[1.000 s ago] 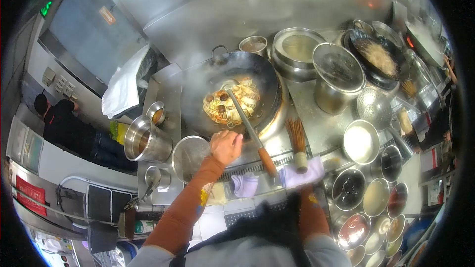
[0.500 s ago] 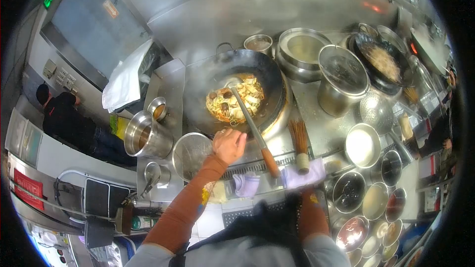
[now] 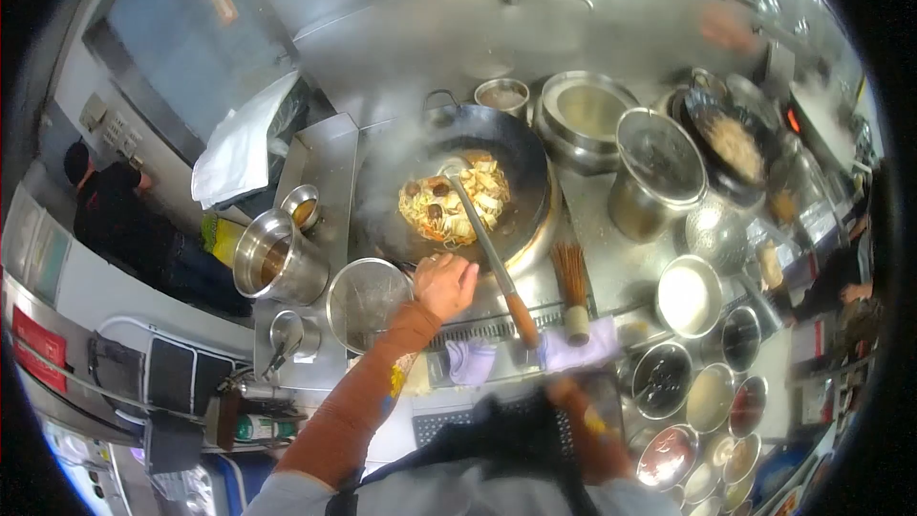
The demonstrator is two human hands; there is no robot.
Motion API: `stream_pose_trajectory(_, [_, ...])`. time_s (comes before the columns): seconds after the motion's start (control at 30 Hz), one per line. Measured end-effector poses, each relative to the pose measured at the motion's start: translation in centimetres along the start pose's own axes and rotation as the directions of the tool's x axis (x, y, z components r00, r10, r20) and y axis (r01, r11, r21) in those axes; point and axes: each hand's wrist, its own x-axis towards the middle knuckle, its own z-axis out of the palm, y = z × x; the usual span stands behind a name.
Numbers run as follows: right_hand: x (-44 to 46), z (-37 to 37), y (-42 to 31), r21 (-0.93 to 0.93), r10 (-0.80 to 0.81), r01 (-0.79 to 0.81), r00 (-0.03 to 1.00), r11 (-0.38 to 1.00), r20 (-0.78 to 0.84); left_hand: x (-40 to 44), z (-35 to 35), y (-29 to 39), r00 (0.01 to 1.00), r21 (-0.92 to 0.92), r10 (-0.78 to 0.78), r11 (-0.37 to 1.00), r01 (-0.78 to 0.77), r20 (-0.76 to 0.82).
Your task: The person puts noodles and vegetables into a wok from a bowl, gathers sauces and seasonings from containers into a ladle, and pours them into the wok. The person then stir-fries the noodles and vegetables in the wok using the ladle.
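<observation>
My left hand (image 3: 446, 285) is at the near rim of a black wok (image 3: 382, 220), its fingers curled closed. What they hold, if anything, is hidden. In the wok lie noodles (image 3: 482, 193) with pale pieces and dark brown pieces. A ladle (image 3: 482, 234) rests in the food, its wooden handle slanting out over the front edge, with no hand on it. My right hand (image 3: 565, 394) is low by the apron, smeared by motion, so its fingers cannot be made out. Nearest to it is a folded lilac cloth (image 3: 597, 344) under a bamboo brush (image 3: 571, 277).
A round mesh strainer (image 3: 368, 301) and a steel pot (image 3: 277, 253) stand on the left. On the right are a tall lidded pot (image 3: 650, 196), a bowl of white contents (image 3: 690, 294) and several sauce containers. Another person (image 3: 124, 220) is at far left; a second person's hand (image 3: 858, 293) shows at right.
My right hand has come partly into view by the apron, where only the sleeve showed before. My left hand stays at the wok's rim. The whole view has shifted slightly.
</observation>
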Motion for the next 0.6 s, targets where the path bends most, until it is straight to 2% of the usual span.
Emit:
stream_pose_trajectory(0.07, [-6.1, -3.3, -8.4, 0.309, -0.243, 0.195, 0.962, 0.931, 0.127, -0.5, -0.2, 0.1, 0.999, 0.000, -0.032, 0.999, 0.032, 0.002])
stream_pose_trajectory(0.1, [-8.7, -6.6, -13.1, 0.439, -0.344, 0.280, 0.936, 0.854, 0.071, -0.5, -0.4, 0.2, 0.999, -0.007, -0.048, 0.999, 0.048, 0.011])
stream_pose_trajectory(0.13, [-10.9, -10.6, -17.9, 0.526, -0.380, 0.345, 0.924, 0.777, -0.045, -0.3, -0.6, 0.3, 0.998, -0.019, -0.054, 0.998, 0.055, 0.018])
stream_pose_trajectory(0.17, [-11.4, -13.4, -20.7, 0.396, -0.411, 0.501, 0.863, 0.770, -0.292, -0.3, -0.4, 0.3, 0.999, -0.022, -0.044, 0.999, 0.044, -0.013])
stream_pose_trajectory(0.2, [-11.2, -15.9, -22.9, 0.218, -0.454, 0.620, 0.731, 0.753, -0.510, -0.3, 0.0, 0.1, 0.998, -0.026, -0.034, 0.999, 0.033, -0.050])
stream_pose_trajectory(0.23, [-9.6, -18.0, -24.6, -0.149, -0.550, 0.641, 0.488, 0.752, -0.677, -0.4, 0.0, 0.1, 0.996, -0.029, -0.029, 0.999, 0.026, -0.090])
stream_pose_trajectory(0.27, [-8.5, -20.0, -25.9, -0.318, -0.544, 0.444, 0.624, 0.838, -0.561, -0.5, -0.5, 0.2, 0.998, -0.028, -0.070, 0.997, 0.070, 0.008])
stream_pose_trajectory(0.33, [-4.7, -20.2, -26.2, -0.471, -0.422, 0.196, 0.793, 0.860, -0.440, -0.9, -0.7, 0.3, 0.997, -0.082, -0.077, 0.994, 0.077, 0.002])
stream_pose_trajectory(0.43, [2.4, -18.1, -21.8, -0.270, -0.346, 0.265, 0.880, 0.926, -0.326, -1.3, -0.6, 0.1, 0.996, -0.113, -0.085, 0.990, 0.084, -0.013])
stream_pose_trajectory(0.47, [1.5, -19.3, -22.6, -0.235, -0.395, 0.331, 0.861, 0.914, -0.320, -1.3, -0.8, 0.0, 0.997, -0.105, -0.081, 0.991, 0.079, -0.018])
stream_pose_trajectory(0.53, [2.3, -20.8, -22.3, -0.026, -0.337, 0.356, 0.858, 0.934, -0.388, -1.1, -0.8, -0.2, 0.995, -0.099, -0.096, 0.991, 0.095, -0.005])
stream_pose_trajectory(0.6, [3.1, -22.4, -22.3, 0.248, -0.180, 0.289, 0.905, 0.925, -0.386, -1.2, -0.7, -0.2, 0.995, -0.118, -0.098, 0.988, 0.096, -0.015])
